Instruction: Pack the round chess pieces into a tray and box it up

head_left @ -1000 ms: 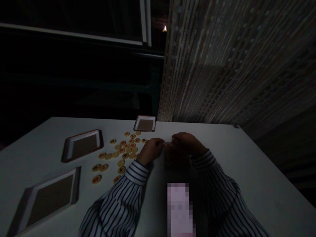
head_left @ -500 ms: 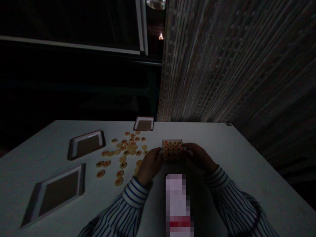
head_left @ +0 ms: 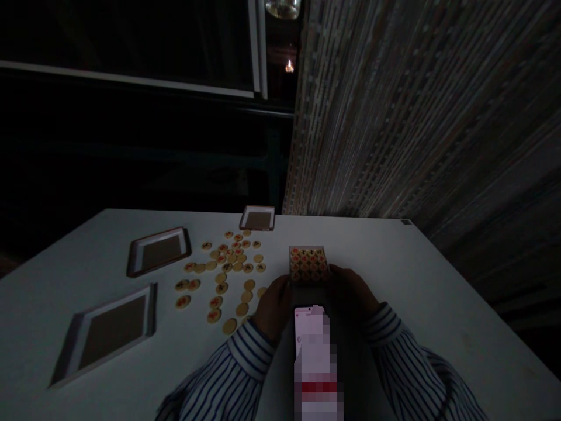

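Observation:
A small open box [head_left: 290,257] stands in front of me, filled with rows of Chinese chess pieces [head_left: 308,264], red and black characters facing up. My left hand [head_left: 274,305] is closed at its near left corner. On the other side, my right hand [head_left: 351,290] grips the near right corner, its fingers dim in shadow. Just this side of the box lies a lit phone [head_left: 312,333], partly blurred out. Many loose chess pieces [head_left: 227,267] are scattered to the left of my left hand, some face up and some blank side up.
Three shallow trays or lids lie on the white table [head_left: 416,304]: a large one [head_left: 109,330] at near left, another [head_left: 160,251] behind it, and a small one [head_left: 258,220] by the far edge. A string curtain [head_left: 372,117] hangs beyond the table at right.
Both hands have slid from the box's sides toward its near corners. The view has shifted slightly, so more loose pieces show beside my left hand.

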`<state>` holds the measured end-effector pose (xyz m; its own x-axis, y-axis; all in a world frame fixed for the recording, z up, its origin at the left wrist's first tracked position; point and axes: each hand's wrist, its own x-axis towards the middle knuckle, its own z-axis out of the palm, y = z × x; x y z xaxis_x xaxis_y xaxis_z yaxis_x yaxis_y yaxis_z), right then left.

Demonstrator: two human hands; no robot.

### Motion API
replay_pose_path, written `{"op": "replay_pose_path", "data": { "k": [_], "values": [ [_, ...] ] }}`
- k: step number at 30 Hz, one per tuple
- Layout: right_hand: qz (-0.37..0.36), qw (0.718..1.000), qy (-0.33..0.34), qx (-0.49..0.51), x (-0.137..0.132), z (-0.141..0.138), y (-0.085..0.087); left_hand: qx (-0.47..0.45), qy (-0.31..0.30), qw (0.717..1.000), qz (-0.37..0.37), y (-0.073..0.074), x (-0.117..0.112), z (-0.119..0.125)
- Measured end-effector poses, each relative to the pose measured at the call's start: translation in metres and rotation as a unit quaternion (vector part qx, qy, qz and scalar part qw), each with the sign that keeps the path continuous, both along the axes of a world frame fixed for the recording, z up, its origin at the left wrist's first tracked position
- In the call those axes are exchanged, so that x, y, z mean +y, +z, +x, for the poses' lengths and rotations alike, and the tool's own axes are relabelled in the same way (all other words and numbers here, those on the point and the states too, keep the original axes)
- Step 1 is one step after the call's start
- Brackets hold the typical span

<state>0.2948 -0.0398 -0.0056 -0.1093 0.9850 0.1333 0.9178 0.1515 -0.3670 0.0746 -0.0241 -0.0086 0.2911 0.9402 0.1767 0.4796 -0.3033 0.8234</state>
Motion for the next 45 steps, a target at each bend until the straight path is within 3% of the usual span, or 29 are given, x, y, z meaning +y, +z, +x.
{"op": "replay_pose_path", "data": {
  "k": [11, 24, 45],
  "values": [
    [0.015, 0.998, -0.006, -0.061, 0.002, 0.0, -0.006, -0.018, -0.033, 0.999, -0.004, -0.014, 0.003, 0.002],
    [0.03, 0.996, 0.002, -0.078, 0.004, 0.002, -0.013, -0.044, -0.027, 0.999, 0.007, -0.026, 0.004, 0.003],
    [0.02, 0.998, 0.008, -0.061, 0.006, 0.006, -0.02, -0.047, -0.038, 0.998, -0.013, -0.019, 0.002, 0.004]
  ]
}}
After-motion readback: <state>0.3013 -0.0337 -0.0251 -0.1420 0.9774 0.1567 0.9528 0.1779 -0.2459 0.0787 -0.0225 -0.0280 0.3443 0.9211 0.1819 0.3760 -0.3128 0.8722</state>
